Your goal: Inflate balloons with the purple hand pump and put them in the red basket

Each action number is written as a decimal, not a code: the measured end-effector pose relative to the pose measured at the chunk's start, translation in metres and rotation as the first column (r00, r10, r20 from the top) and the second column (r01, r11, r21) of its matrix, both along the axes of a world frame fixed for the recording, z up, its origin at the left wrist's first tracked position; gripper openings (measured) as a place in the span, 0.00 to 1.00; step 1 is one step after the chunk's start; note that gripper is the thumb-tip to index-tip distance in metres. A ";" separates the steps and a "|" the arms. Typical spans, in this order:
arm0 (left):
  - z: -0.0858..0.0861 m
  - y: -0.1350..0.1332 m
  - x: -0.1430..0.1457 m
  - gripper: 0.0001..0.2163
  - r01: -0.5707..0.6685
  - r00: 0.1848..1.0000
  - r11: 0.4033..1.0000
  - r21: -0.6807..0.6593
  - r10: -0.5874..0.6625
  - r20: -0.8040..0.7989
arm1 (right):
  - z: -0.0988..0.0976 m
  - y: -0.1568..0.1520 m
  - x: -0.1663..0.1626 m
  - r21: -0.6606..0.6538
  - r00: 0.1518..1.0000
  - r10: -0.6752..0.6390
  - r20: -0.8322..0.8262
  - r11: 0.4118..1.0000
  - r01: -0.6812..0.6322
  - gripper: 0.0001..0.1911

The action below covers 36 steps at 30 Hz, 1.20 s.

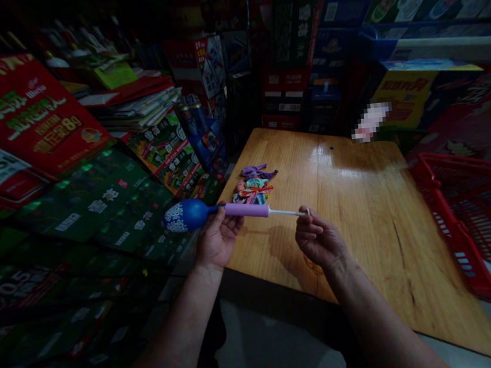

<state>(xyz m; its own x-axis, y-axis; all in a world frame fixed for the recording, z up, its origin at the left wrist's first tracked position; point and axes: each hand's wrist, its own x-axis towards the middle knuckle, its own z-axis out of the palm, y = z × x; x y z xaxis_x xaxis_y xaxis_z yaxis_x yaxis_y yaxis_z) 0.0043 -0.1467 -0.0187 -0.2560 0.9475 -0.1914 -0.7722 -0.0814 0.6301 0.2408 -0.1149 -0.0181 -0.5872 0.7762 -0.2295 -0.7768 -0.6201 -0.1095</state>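
A purple hand pump lies level between my hands, over the near left part of the wooden table. My left hand is closed round the pump's nozzle end and the neck of a blue balloon. The balloon is partly inflated, has a white pattern and points left. My right hand grips the handle end of the pump's white rod, which is drawn out of the barrel. Just beyond my left hand, a small pile of limp coloured balloons lies on the table.
The wooden table spreads out ahead of me. A red plastic basket stands at its right. Stacked green cartons rise close on my left, and more boxes line the back. Something yellowish lies under my right wrist.
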 end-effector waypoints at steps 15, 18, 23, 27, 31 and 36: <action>-0.002 0.000 0.011 0.12 0.061 0.998 0.998 -0.032 -0.061 0.014 | 0.000 -0.004 0.001 0.007 0.996 0.079 0.043 0.997 -0.079 0.05; -0.003 0.001 0.004 0.12 -0.002 1.000 1.000 -0.010 0.002 -0.007 | 0.001 -0.001 0.006 0.010 0.999 0.011 0.050 1.000 -0.012 0.06; -0.008 -0.008 0.018 0.11 0.109 0.994 0.994 -0.030 -0.109 0.002 | -0.008 -0.013 -0.012 0.012 0.988 0.083 0.133 0.996 -0.085 0.09; -0.009 -0.011 0.027 0.13 0.123 0.992 0.992 -0.033 -0.122 0.007 | -0.010 -0.017 -0.018 0.011 0.990 0.085 0.111 0.996 -0.087 0.08; -0.004 -0.007 0.019 0.13 0.103 0.995 0.994 -0.029 -0.103 0.004 | -0.003 -0.008 -0.003 0.024 0.986 0.105 0.127 0.994 -0.109 0.06; 0.002 -0.003 0.005 0.14 -0.029 0.999 0.999 0.018 0.030 -0.044 | 0.002 0.000 0.011 0.030 0.997 0.010 0.074 0.999 -0.012 0.07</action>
